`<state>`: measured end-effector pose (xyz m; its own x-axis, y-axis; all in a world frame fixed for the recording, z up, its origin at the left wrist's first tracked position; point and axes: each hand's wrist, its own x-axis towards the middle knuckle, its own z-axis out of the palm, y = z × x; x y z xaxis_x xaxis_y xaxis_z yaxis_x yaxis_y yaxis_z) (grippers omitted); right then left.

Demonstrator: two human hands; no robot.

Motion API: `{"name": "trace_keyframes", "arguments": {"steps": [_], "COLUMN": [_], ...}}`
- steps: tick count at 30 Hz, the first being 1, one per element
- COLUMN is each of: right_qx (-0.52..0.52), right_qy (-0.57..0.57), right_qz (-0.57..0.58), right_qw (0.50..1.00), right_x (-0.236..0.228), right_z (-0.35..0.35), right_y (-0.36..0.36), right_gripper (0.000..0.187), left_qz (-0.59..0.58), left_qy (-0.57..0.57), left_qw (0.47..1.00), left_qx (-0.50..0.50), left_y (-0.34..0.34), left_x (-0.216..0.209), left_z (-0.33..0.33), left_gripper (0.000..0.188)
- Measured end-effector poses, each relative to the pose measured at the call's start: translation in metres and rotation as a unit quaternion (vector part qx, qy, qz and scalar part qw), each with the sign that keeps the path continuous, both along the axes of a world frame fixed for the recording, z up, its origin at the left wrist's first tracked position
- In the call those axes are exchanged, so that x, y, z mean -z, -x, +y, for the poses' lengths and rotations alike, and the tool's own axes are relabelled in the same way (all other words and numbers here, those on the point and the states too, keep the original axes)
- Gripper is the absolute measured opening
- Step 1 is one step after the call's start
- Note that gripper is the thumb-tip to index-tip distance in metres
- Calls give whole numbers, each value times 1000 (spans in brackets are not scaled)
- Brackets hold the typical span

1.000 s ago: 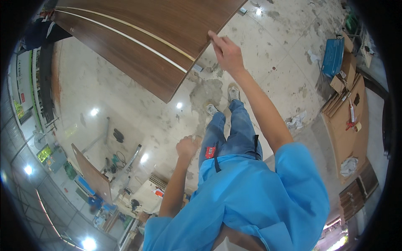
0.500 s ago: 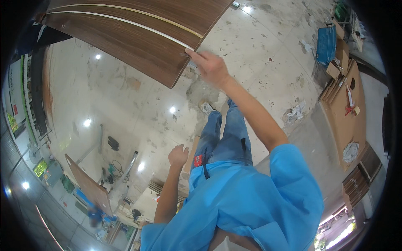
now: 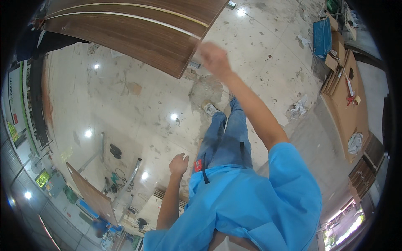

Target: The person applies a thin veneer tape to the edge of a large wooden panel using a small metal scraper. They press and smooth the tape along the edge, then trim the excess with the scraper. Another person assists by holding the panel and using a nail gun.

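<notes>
Floor (image 3: pixel 125 96) of pale polished stone fills most of the view, stained and scuffed, with bright lamp reflections dotted across it. Across the top lies a large dark wood-grain panel (image 3: pixel 138 29) with pale stripes running along its length; its corner points down toward the person's raised arm. Below, the person's blue shirt (image 3: pixel 251 209) and blue jeans (image 3: pixel 228 138) take up the lower middle, one light shoe (image 3: pixel 209 108) showing on a rough grey patch of floor.

Off to the right, flattened brown cardboard sheets (image 3: pixel 345 100) lie on the floor with small tools and scraps on top, and a blue box (image 3: pixel 322 37) sits near their far end. Crumpled white paper (image 3: pixel 299 106) lies between the cardboard and the legs. At lower left a smaller wooden board (image 3: pixel 90 194) stands on edge among cables and tools, beside metal rails.

The right hand (image 3: pixel 213 58) is lifted high at the end of a stretched arm, just beside the panel's near corner — it is blurred, so I cannot tell whether its fingers are spread or closed, nor whether it touches the edge. It appears to hold nothing. The left hand (image 3: pixel 179 164) hangs low by the hip, well apart from the panel, fingers loosely curled with gaps between them and nothing held
</notes>
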<state>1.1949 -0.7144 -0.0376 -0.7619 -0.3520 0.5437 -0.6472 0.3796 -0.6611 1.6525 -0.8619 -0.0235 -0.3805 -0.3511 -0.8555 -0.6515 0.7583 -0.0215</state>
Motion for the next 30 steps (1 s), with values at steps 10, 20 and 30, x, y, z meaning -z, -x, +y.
{"name": "trace_keyframes", "arguments": {"steps": [10,20,30], "right_qx": [-94,-43,-31], "right_qy": [-53,-23,-131], "right_qz": [12,-1,-29], "right_qw": [994,999,990], "right_x": [9,-5,-16], "right_z": [-33,-31,-29], "right_y": [-80,-73,-54], "right_gripper": [56,55,54], "left_qz": [49,81,128], "left_qy": [-24,-16,-14], "left_qw": [998,995,990], "left_qx": [-16,-52,-64], "left_y": [4,-5,1], "left_x": [6,11,10], "left_z": [-1,-12,-18], "left_gripper": [45,37,29]}}
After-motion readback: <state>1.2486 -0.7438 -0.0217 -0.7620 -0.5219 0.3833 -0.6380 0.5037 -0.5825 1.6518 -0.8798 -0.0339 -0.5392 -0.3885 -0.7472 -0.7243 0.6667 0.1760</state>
